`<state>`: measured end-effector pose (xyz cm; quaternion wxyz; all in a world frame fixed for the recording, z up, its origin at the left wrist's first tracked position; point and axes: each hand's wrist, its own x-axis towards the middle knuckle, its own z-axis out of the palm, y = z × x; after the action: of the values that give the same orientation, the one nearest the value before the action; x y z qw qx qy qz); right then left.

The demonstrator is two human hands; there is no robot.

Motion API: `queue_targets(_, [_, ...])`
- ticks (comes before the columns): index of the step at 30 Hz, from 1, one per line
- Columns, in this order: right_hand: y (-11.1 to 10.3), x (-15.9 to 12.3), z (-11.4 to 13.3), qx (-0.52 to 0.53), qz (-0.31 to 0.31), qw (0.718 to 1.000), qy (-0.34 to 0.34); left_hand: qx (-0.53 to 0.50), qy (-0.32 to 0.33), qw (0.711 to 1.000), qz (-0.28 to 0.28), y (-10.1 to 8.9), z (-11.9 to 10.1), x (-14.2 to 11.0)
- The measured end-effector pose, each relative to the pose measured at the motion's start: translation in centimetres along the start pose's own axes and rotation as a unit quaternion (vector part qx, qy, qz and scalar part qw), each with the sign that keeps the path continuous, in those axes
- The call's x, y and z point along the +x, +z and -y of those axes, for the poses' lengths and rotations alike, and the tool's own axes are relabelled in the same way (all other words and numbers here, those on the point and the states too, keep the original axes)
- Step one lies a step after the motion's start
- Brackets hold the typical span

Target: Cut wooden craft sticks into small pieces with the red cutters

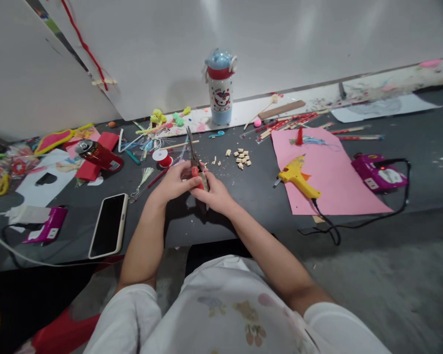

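Observation:
Both my hands are over the dark table, closed around a pair of long-nose pliers [194, 155] with red grips. The jaws point away from me, toward the back of the table. My left hand [174, 183] wraps the left side of the handles, and my right hand [217, 192] grips the right side. Whether anything small is pinched between my fingers is hidden. Just beyond my right hand lies a group of short pale wooden pieces [242, 158], with a few tiny bits nearer the pliers. A spool of red thread [163, 158] stands beyond my left hand.
A patterned water bottle [220, 93] stands at the back. On the right, a yellow glue gun [299, 177] lies on pink paper [347, 187] beside a purple power box [378, 173]. To the left are a phone [109, 226], a tipped red can [99, 156] and craft scraps.

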<state>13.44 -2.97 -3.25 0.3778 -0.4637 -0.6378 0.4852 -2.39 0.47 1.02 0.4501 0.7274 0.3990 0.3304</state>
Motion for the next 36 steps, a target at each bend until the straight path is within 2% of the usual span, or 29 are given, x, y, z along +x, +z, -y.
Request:
queue_targets(10, [0.1,0.0,0.3,-0.001,0.002,1.0,0.008,-0.004,0.032,0.999,0.007,-0.3,0.0,-0.2])
queue_targets(22, [0.3,0.1,0.5,0.036,0.0,0.999,0.029,0.007,0.02,1.0,-0.008,-0.4,0.0,0.1])
queue_targets(24, [0.4,-0.1,0.6,0.041,0.001,0.999,0.025,0.041,0.042,0.997,-0.047,-0.7,0.2,0.0])
queue_targets(25, [0.4,-0.1,0.6,0.043,0.002,0.999,0.022,0.062,0.061,0.992,-0.088,-0.9,0.3,-0.2])
queue_targets(27, [0.4,-0.2,0.7,0.041,0.004,0.999,0.016,0.116,0.108,0.965,-0.207,-1.4,0.5,-0.6])
queue_targets(28, [0.4,-0.2,0.6,0.037,0.004,0.999,0.013,0.153,0.135,0.941,-0.269,-1.6,0.5,-0.8])
queue_targets(31, [0.5,-0.3,0.5,0.023,0.005,1.0,0.005,0.295,0.208,0.843,-0.4,-2.3,0.3,-1.2])
queue_targets(33, [0.5,-0.3,0.4,0.013,0.01,1.0,-0.004,0.375,0.233,0.79,-0.427,-2.7,0.0,-1.3])
queue_targets(34, [0.5,-0.3,0.4,0.009,0.013,1.0,-0.009,0.397,0.236,0.78,-0.423,-2.9,-0.1,-1.3])
queue_targets(36, [0.6,-0.4,0.4,0.002,0.023,0.999,-0.022,0.412,0.234,0.788,-0.394,-3.3,-0.1,-1.3])
